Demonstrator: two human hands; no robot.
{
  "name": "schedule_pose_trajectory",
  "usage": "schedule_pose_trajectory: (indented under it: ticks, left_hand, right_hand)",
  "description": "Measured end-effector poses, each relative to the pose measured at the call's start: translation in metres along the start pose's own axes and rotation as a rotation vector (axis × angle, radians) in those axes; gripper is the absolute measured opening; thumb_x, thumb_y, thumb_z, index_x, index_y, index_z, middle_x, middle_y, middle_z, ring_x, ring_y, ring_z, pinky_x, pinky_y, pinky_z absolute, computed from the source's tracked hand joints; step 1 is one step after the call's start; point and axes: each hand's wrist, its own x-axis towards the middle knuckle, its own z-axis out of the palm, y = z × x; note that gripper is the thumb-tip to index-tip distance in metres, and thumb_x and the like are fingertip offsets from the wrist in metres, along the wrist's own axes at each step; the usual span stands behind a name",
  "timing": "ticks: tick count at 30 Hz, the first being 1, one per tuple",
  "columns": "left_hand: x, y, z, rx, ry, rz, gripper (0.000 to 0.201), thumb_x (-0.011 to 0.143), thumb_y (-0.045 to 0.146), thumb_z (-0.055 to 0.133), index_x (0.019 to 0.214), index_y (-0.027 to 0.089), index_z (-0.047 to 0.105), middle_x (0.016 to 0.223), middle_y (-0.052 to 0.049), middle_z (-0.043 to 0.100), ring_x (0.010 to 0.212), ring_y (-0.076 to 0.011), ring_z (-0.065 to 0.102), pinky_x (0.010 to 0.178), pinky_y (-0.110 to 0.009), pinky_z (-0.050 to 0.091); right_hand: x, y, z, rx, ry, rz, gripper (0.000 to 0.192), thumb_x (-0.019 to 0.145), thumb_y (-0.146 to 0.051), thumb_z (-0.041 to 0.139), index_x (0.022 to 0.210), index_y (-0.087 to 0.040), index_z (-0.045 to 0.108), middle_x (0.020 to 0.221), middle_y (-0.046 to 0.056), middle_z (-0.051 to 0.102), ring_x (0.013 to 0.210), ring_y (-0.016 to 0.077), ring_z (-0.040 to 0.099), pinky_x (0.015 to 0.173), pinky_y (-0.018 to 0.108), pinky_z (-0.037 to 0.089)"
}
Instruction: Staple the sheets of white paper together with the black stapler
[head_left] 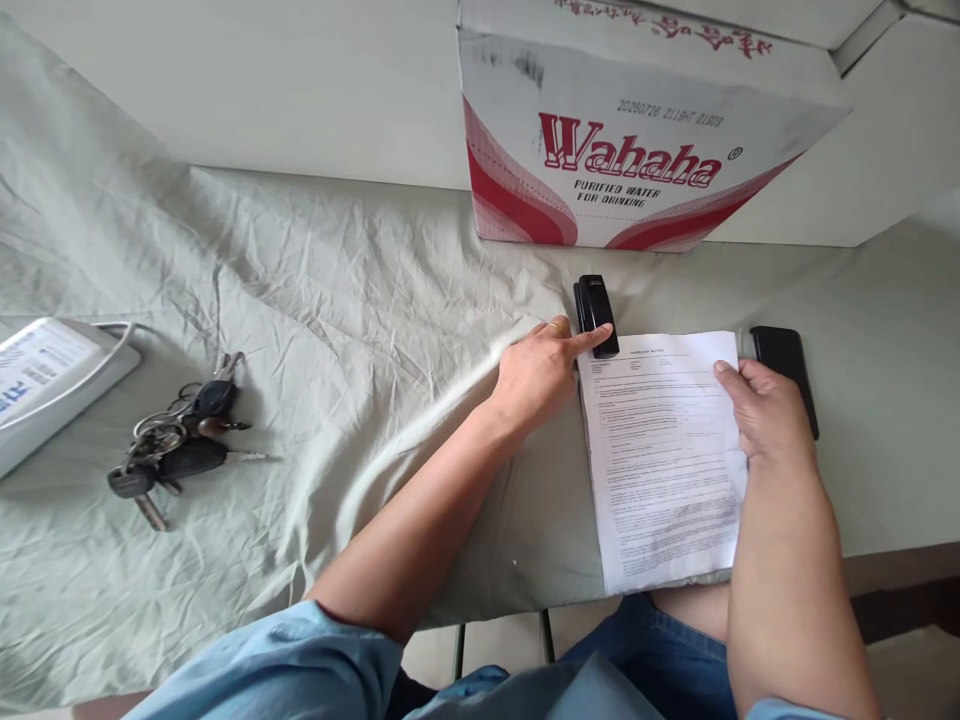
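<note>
Nearest the camera, at the bottom edge of the frame, are pale blue sleeves and denim at the lap, with both bare forearms reaching up toward the middle right.

The printed paper sheets lie on the counter, which is draped in a wrinkled grey-green cloth; their lower edge hangs just over the counter's near rim. A black stapler sits at the sheets' upper left corner, its front end over the paper.

The left hand is loosely curled, index finger stretched out and resting on the stapler's top; it grips nothing. The right hand lies over the sheets' right edge with its thumb on top, holding them in place; whether its fingers curl beneath cannot be seen. A dark flat object, perhaps a phone, lies partly hidden behind that hand.

Judging from this, a one-finger press could tip or slide the stapler off the corner, since nothing steadies its body. The overhanging sheets could also shift on the loose cloth if the right hand eases.

A bunch of keys lies at the left, a white device with a cord at the far left edge, and a Wahaha water carton at the top.
</note>
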Motion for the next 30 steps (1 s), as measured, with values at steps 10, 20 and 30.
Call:
schedule_pose_trajectory:
  ticks: [10,20,30]
  left_hand:
    - [0.009,-0.015,0.006,-0.568,0.155,-0.025,0.056,0.108,0.020,0.060,0.161,0.021,0.077,0.104,-0.004,0.083,0.084,-0.0159,0.068,0.083,-0.027,0.053]
    - [0.004,-0.012,-0.009,-0.840,-0.044,-0.089,0.064,0.098,0.070,0.079,0.065,0.024,0.049,0.064,0.004,0.039,0.065,-0.0118,0.033,0.064,-0.034,0.026]
    - [0.007,-0.018,0.003,-1.008,0.051,-0.139,0.063,0.081,0.074,0.099,0.077,0.024,0.061,0.077,-0.002,0.064,0.075,-0.0176,0.056,0.066,-0.034,0.042]
  right_hand:
    - [-0.022,-0.018,-0.036,0.199,-0.083,0.092,0.059,0.049,-0.069,0.116,0.081,-0.027,0.091,0.083,0.007,0.089,0.074,0.0288,0.083,0.079,0.047,0.075]
    - [-0.011,-0.014,0.013,0.420,0.146,-0.006,0.064,0.051,-0.061,0.118,0.095,-0.021,0.093,0.101,0.008,0.094,0.083,0.0259,0.086,0.100,0.049,0.075]
    - [-0.009,-0.010,0.012,0.418,0.028,0.037,0.063,0.052,-0.052,0.118,0.102,-0.024,0.093,0.113,0.006,0.094,0.107,0.0263,0.088,0.117,0.045,0.069]
